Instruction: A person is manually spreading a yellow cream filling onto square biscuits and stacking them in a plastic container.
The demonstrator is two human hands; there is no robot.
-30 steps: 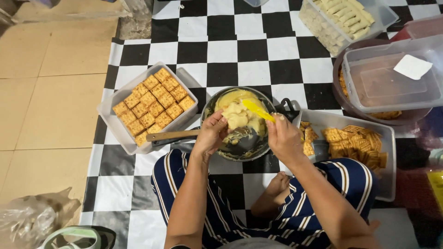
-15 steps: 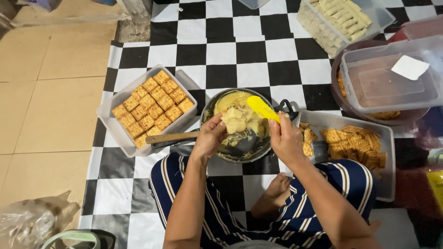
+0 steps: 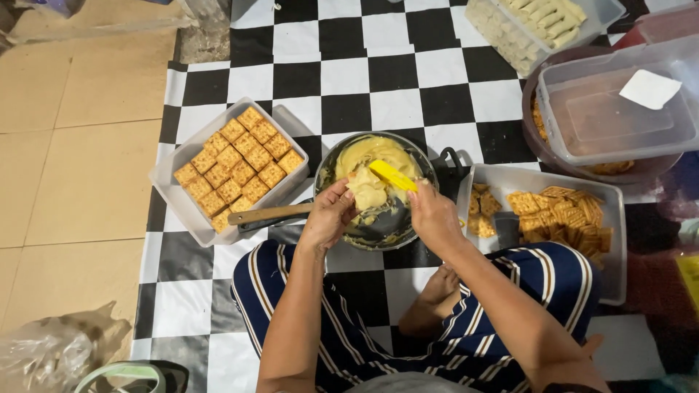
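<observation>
- Black-and-white checked floor mat [image 3: 408, 80] covers the right and middle of the scene; tan floor tiles [image 3: 73, 167] lie to the left of it, and the person sits on the mat in dark blue striped trousers [image 3: 342, 335], one bare foot [image 3: 437, 298] tucked between the knees.
- Left hand [image 3: 329, 218] is closed around a cracker piled with pale yellow filling [image 3: 368, 191], holding it over the near rim of the pan.
- Right hand [image 3: 433, 217] is clamped on a yellow spatula [image 3: 393, 175]; its long axis runs diagonally, the blade pointing far-left and resting on the filling, the handle end hidden in the fist.
- The two hands are close together, apart only by the loaded cracker.
- Just beneath them stands a dark round pan [image 3: 378, 225] holding more yellow cream [image 3: 378, 151] on its far side; its wooden handle [image 3: 269, 214] points left, roughly level across the scene.
- Left of the pan, touching the handle, a clear rectangular tray [image 3: 182, 211] holds square crackers [image 3: 237, 166] packed in tilted rows.
- Right of the pan, a second clear tray [image 3: 611, 247] holds loose crackers [image 3: 557, 215] in a heap.
- Far right, an empty lidded plastic box [image 3: 619, 109] sits on a round brown basin [image 3: 535, 138], a white paper slip [image 3: 649, 89] on its lid.
- At the far edge another clear box [image 3: 539, 33] holds pale rolled pieces.
- Near left, a crumpled plastic bag [image 3: 51, 353] lies on the tiles.
</observation>
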